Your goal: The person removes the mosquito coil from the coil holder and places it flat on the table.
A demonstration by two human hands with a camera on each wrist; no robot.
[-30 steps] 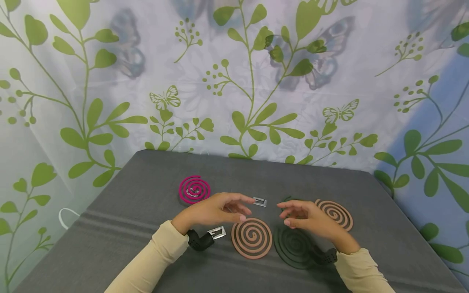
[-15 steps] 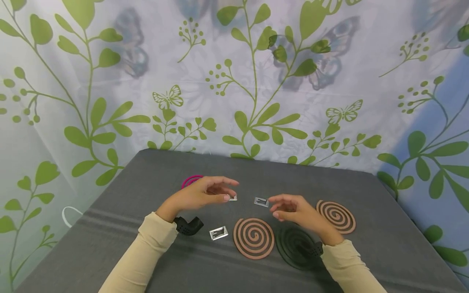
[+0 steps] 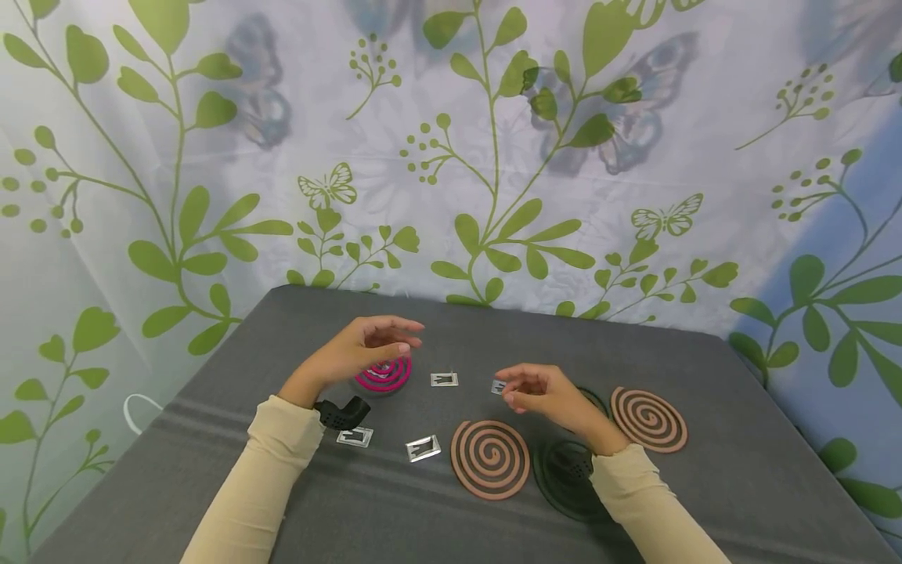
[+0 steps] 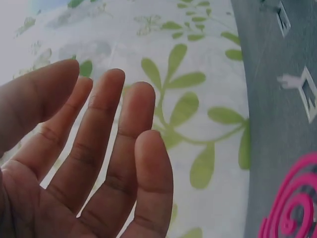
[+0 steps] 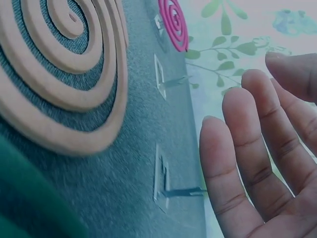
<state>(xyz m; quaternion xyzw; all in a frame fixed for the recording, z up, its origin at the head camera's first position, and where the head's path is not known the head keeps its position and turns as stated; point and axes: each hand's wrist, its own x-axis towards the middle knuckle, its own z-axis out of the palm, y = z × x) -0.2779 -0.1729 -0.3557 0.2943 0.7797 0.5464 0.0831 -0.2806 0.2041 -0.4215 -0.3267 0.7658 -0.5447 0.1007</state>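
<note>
My left hand (image 3: 345,356) hovers in the air at the near side of a pink mosquito coil (image 3: 384,377), partly hiding it; a bit of metal shows under the coil. In the left wrist view its fingers (image 4: 106,124) are spread and slightly bent, holding nothing. My right hand (image 3: 553,398) is raised beside a small metal coil stand (image 3: 497,387), which it partly covers. The right wrist view shows its fingers (image 5: 242,119) loosely extended with nothing in them. Another metal stand (image 3: 444,380) lies between the hands, its prong upright in the right wrist view.
A tan coil (image 3: 489,460) lies front centre, with a second tan coil (image 3: 648,421) to the right. Dark green coils (image 3: 553,489) lie under my right forearm. Two more metal stands (image 3: 423,449) sit front left. A patterned curtain (image 3: 395,196) hangs behind the grey table (image 3: 395,517).
My left hand has moved left and away, uncovering a stand and more metal stands near the forearm. My right hand has shifted left toward a stand. The coils have stayed in place.
</note>
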